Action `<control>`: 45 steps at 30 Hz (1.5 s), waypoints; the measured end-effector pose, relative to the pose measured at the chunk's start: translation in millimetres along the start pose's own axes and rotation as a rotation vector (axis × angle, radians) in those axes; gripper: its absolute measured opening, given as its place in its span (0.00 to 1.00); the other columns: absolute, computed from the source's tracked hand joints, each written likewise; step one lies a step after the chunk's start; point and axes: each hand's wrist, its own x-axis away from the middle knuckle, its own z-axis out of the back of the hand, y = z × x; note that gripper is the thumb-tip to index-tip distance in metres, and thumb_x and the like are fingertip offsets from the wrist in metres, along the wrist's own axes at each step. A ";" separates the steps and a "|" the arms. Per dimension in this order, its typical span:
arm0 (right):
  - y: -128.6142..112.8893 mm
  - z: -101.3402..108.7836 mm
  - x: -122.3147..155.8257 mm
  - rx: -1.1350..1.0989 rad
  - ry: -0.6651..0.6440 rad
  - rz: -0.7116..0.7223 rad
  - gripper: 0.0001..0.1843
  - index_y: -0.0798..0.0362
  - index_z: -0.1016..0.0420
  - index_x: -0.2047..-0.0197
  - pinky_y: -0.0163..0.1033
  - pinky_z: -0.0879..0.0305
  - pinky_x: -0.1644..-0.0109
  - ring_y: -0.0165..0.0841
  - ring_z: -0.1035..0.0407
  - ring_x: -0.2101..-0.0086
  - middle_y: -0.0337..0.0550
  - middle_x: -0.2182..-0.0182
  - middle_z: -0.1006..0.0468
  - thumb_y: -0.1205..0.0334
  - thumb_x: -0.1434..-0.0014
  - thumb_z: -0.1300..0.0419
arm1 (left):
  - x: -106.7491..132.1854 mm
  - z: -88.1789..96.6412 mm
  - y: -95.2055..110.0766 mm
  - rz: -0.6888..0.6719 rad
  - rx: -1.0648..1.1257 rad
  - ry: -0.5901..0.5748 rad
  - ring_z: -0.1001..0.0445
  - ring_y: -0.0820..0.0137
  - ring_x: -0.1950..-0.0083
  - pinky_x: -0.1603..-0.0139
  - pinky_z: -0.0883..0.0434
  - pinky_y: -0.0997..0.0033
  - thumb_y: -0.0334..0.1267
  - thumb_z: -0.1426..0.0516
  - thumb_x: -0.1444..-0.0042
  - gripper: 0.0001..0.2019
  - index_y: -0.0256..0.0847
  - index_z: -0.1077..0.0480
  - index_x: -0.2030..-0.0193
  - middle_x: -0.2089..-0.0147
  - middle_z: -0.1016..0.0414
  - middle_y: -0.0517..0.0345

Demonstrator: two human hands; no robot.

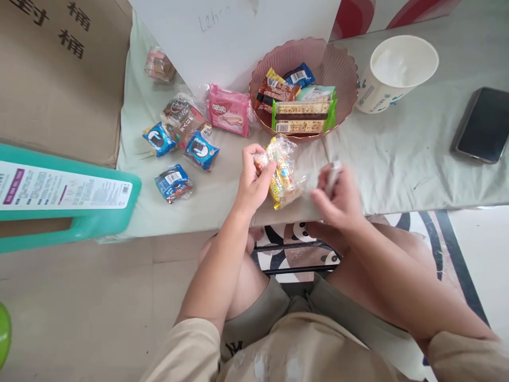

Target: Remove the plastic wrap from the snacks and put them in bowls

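Observation:
My left hand [256,178] pinches a clear plastic bag of yellow, colourfully printed snack packets [283,178] above the table's front edge. Just to its right, my right hand [338,193] is curled and blurred by motion. A small grey-white object [333,178] shows between its fingers, too smeared to name. Beyond the bag stands a pink ribbed bowl [345,69] with several wrapped snacks, among them a green-ended biscuit pack [303,116]. Left of the bowl lies a pink nabati wafer pack [229,111].
Blue snack packets [174,183] and a brown snack bag [185,119] lie left. A paper cup [397,69] and a dark phone [483,124] are on the right. A cardboard box [59,79] and a green container [99,220] bound the left side; a white panel [222,37] stands behind.

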 end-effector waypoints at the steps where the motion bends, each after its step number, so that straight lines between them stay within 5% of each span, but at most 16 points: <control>1: -2.7 -10.3 1.0 0.021 -0.074 0.004 0.17 0.47 0.35 0.57 0.41 0.42 0.69 0.29 0.42 0.77 0.32 0.74 0.35 0.49 0.41 0.35 | 1.2 -1.3 1.0 0.008 0.001 -0.032 0.38 0.77 0.70 0.69 0.35 0.77 0.64 0.42 0.35 0.23 0.51 0.41 0.48 0.64 0.41 0.64; 6: -6.4 -22.4 -3.8 0.036 -0.145 -0.046 0.13 0.49 0.34 0.70 0.38 0.45 0.70 0.27 0.45 0.78 0.31 0.79 0.37 0.52 0.42 0.37 | 9.5 -4.3 11.5 0.033 -0.006 -0.243 0.37 0.77 0.70 0.68 0.33 0.77 0.48 0.42 0.31 0.13 0.50 0.39 0.48 0.63 0.39 0.64; 10: -7.2 -20.6 -5.1 0.031 -0.076 -0.104 0.13 0.49 0.34 0.72 0.38 0.45 0.70 0.28 0.42 0.76 0.33 0.79 0.34 0.52 0.44 0.38 | 14.8 -5.8 13.4 -0.001 -0.061 -0.320 0.30 0.75 0.63 0.61 0.28 0.74 0.38 0.35 0.42 0.22 0.50 0.40 0.46 0.54 0.32 0.62; 15: -10.9 -18.5 -3.5 0.004 0.037 -0.122 0.11 0.50 0.31 0.68 0.38 0.42 0.67 0.29 0.39 0.74 0.35 0.76 0.32 0.53 0.43 0.38 | 16.9 -8.8 4.1 -0.171 -0.232 -0.220 0.27 0.71 0.55 0.53 0.27 0.70 0.35 0.38 0.40 0.19 0.48 0.39 0.46 0.50 0.29 0.58; 18: -14.1 -11.7 4.8 -0.237 0.117 -0.200 0.18 0.50 0.29 0.67 0.37 0.44 0.71 0.28 0.41 0.76 0.35 0.77 0.34 0.45 0.34 0.44 | 16.6 -8.8 1.6 -0.349 -0.372 -0.170 0.27 0.69 0.54 0.52 0.26 0.68 0.36 0.38 0.38 0.16 0.49 0.37 0.46 0.50 0.29 0.58; 21: -19.4 -8.1 15.8 -0.545 -0.003 -0.384 0.28 0.50 0.29 0.70 0.35 0.50 0.79 0.26 0.44 0.82 0.34 0.81 0.36 0.34 0.33 0.47 | 15.3 -9.2 3.4 -0.464 -0.464 -0.125 0.28 0.69 0.56 0.55 0.26 0.68 0.40 0.40 0.33 0.11 0.49 0.35 0.46 0.50 0.31 0.56; 25: -28.9 -11.9 16.6 -0.582 -0.199 -0.478 0.34 0.51 0.30 0.73 0.33 0.49 0.81 0.24 0.43 0.83 0.35 0.82 0.35 0.25 0.43 0.40 | 11.1 -11.5 5.5 -0.551 -0.499 -0.090 0.29 0.69 0.56 0.58 0.28 0.70 0.42 0.42 0.31 0.07 0.47 0.32 0.50 0.52 0.32 0.55; 29: -34.3 -17.2 7.6 -0.534 -0.230 -0.517 0.38 0.52 0.30 0.74 0.32 0.46 0.81 0.24 0.42 0.83 0.36 0.81 0.33 0.20 0.47 0.40 | 7.8 -13.1 6.2 -0.572 -0.517 -0.123 0.28 0.68 0.57 0.60 0.29 0.70 0.37 0.42 0.33 0.05 0.47 0.34 0.54 0.55 0.31 0.56; 36: -36.7 -19.9 8.1 -0.482 -0.220 -0.529 0.32 0.52 0.31 0.75 0.32 0.43 0.79 0.24 0.40 0.82 0.36 0.82 0.32 0.29 0.42 0.40 | 13.0 -13.2 14.3 -0.523 -0.537 -0.191 0.26 0.65 0.49 0.55 0.27 0.68 0.34 0.41 0.37 0.06 0.46 0.34 0.55 0.45 0.29 0.51; 45: -33.8 -17.3 9.1 -0.384 -0.308 -0.595 0.25 0.53 0.30 0.74 0.31 0.44 0.80 0.24 0.40 0.84 0.35 0.83 0.32 0.38 0.41 0.41 | 15.6 -6.1 13.5 -0.462 -0.437 -0.028 0.32 0.71 0.61 0.59 0.30 0.69 0.32 0.40 0.42 0.12 0.47 0.37 0.54 0.59 0.33 0.60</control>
